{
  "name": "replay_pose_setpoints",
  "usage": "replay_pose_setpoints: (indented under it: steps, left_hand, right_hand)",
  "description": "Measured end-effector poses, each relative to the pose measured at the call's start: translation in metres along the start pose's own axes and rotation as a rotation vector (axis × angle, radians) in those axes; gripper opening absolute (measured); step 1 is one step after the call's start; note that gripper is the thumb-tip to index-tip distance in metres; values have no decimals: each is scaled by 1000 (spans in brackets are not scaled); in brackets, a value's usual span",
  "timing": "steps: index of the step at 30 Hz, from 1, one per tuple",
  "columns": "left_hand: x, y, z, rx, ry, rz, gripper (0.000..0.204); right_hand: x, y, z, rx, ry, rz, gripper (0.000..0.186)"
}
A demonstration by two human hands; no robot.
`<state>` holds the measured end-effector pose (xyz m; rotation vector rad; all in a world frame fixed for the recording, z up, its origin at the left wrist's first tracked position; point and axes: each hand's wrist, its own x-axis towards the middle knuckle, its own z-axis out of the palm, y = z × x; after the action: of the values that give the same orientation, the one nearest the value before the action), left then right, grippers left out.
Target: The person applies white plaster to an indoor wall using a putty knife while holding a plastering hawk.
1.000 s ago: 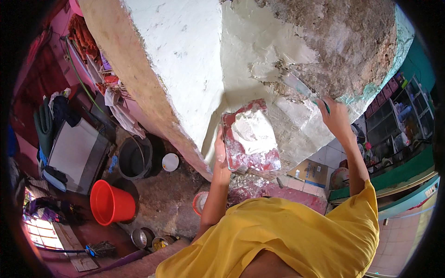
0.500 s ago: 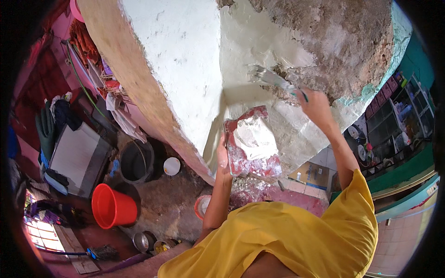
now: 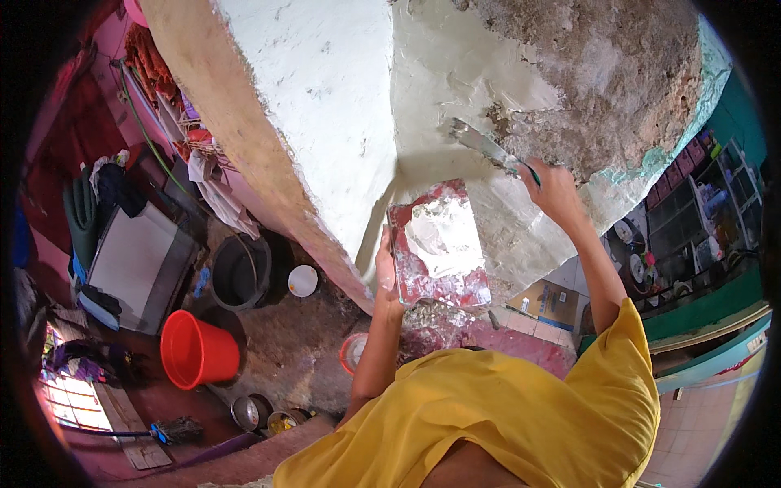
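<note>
My left hand (image 3: 386, 264) grips a red, plaster-smeared board (image 3: 433, 286) bearing a mound of white paste (image 3: 438, 232). My right hand (image 3: 555, 191), above and right of the board, is closed round the dark green handle of a metal putty knife (image 3: 480, 142). The blade's tip lies at a pale, freshly smeared patch (image 3: 455, 89) of wall, left of rough, bare grey-brown masonry (image 3: 618, 77). A smooth white wall face (image 3: 313, 98) meets that patch at a corner.
Below left are a red bucket (image 3: 187, 356), a black tub (image 3: 234, 276), a white lid (image 3: 302, 281), metal pots (image 3: 246, 412), a brush with a long handle (image 3: 175, 430) and a leaning grey panel (image 3: 138, 265). Hanging cloths line the left. Shelves with kitchenware (image 3: 683, 236) stand right.
The knife and my right hand have moved left from their place a second ago, the blade's tip shifting from the rough masonry's edge onto the pale patch. The board has stayed nearly in place.
</note>
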<state>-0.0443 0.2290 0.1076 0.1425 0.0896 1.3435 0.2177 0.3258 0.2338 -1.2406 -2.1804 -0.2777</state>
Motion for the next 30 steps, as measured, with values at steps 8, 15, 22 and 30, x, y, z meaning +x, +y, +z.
replay_pose_setpoints:
  steps: [8,15,22,30]
  left_hand:
    - [7,-3,10,-31,-17,2,59]
    - [5,1,7,2,-10,20,60]
    - [6,-4,8,37,18,13,60]
    - [11,-4,-9,12,-8,37,59]
  right_hand:
    - [-18,26,-26,-191,-27,54,29]
    - [-42,25,-60,-174,49,-25,22]
    - [-19,12,-5,-108,-21,-50,25]
    - [-27,28,-49,-182,-53,34,25]
